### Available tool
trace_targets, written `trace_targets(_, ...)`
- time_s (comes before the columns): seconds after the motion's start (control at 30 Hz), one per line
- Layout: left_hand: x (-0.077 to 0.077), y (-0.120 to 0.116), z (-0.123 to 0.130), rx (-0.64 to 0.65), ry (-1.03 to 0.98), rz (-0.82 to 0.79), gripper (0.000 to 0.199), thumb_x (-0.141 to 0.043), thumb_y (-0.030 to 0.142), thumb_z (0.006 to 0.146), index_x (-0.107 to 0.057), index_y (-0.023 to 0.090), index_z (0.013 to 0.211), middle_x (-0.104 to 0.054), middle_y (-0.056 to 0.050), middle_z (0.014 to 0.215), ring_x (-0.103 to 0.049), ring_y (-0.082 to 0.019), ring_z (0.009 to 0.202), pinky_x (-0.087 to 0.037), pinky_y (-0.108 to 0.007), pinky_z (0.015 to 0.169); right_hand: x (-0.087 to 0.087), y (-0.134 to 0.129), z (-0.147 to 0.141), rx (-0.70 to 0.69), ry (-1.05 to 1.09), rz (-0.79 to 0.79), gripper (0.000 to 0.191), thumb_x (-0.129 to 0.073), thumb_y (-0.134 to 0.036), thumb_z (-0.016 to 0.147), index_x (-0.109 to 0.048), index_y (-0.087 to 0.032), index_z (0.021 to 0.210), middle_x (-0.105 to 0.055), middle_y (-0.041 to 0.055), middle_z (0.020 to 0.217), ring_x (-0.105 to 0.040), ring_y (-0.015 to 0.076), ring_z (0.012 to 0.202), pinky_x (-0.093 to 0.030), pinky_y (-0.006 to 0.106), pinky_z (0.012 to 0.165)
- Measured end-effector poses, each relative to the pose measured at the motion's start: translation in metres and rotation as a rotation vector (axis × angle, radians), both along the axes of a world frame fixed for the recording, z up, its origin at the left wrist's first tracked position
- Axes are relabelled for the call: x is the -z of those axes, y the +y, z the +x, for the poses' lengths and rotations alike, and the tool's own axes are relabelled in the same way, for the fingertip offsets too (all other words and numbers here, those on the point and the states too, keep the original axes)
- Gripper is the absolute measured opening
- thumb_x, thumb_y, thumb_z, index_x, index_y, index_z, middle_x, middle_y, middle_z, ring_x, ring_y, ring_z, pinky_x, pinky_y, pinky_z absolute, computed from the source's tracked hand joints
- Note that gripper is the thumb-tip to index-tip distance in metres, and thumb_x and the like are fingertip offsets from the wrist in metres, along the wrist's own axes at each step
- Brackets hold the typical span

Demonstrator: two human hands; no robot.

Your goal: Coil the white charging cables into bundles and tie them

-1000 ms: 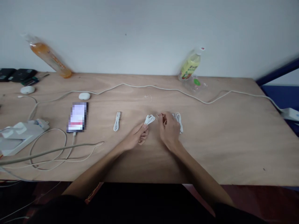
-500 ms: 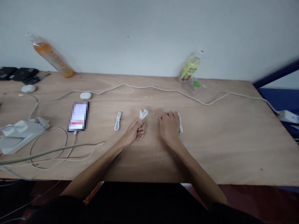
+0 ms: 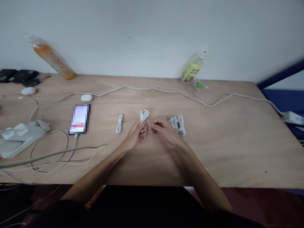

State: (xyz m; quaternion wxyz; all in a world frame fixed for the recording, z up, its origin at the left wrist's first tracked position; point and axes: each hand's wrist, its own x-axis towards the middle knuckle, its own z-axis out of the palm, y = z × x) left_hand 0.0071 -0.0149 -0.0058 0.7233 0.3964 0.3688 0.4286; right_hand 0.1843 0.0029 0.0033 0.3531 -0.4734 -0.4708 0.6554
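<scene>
A folded white cable (image 3: pixel 144 115) is pinched in my left hand (image 3: pixel 136 135), its loops pointing up past the fingers. Close beside it on the right, my right hand (image 3: pixel 163 129) holds a thin white twist tie (image 3: pixel 148 123) between thumb and forefinger. One coiled white cable (image 3: pixel 119 123) lies on the table to the left of my left hand. Several bundled white cables (image 3: pixel 177 124) lie side by side just beyond my right hand. Small thin tie pieces (image 3: pixel 151 99) rest on the table above the hands.
On the left are a phone (image 3: pixel 79 119), a power strip (image 3: pixel 23 136), loose cords and white earbud cases (image 3: pixel 86 98). An orange bottle (image 3: pixel 53 60) and a yellow-green bottle (image 3: pixel 193 68) lean on the wall. A long white cord (image 3: pixel 154 89) crosses behind the hands.
My right hand has moved left from the table beside the bundles to the held cable, bringing a thin tie. More of the bundled cables now shows. My left hand has hardly moved.
</scene>
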Motion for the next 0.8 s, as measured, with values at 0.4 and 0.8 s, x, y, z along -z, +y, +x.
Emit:
trace_targets(0.4,0.004,-0.007,-0.001,0.072,0.087,0.053,0.065,-0.069,0.084,0.091,-0.057,0.02,0.096,-0.048,0.006,0.071,-0.037,-0.008,0.05,-0.032,-0.02,0.04,-0.015,-0.003,-0.009,0.049,0.146,-0.091,0.028,-0.091,-0.042,0.071,-0.078,-0.02,0.083,-0.07,-0.0008,0.076,-0.061,0.0156,0.073,-0.049,0.032,0.07)
trace_targets(0.8,0.008,-0.003,-0.001,0.055,0.039,0.005,0.066,-0.076,0.083,0.086,-0.056,0.022,0.1,-0.043,0.01,0.066,-0.034,-0.008,0.046,-0.031,-0.02,0.039,-0.016,-0.006,-0.009,0.118,0.21,-0.145,0.031,-0.099,-0.038,0.065,-0.085,-0.022,0.088,-0.077,0.0001,0.082,-0.066,0.0162,0.077,-0.056,0.034,0.082)
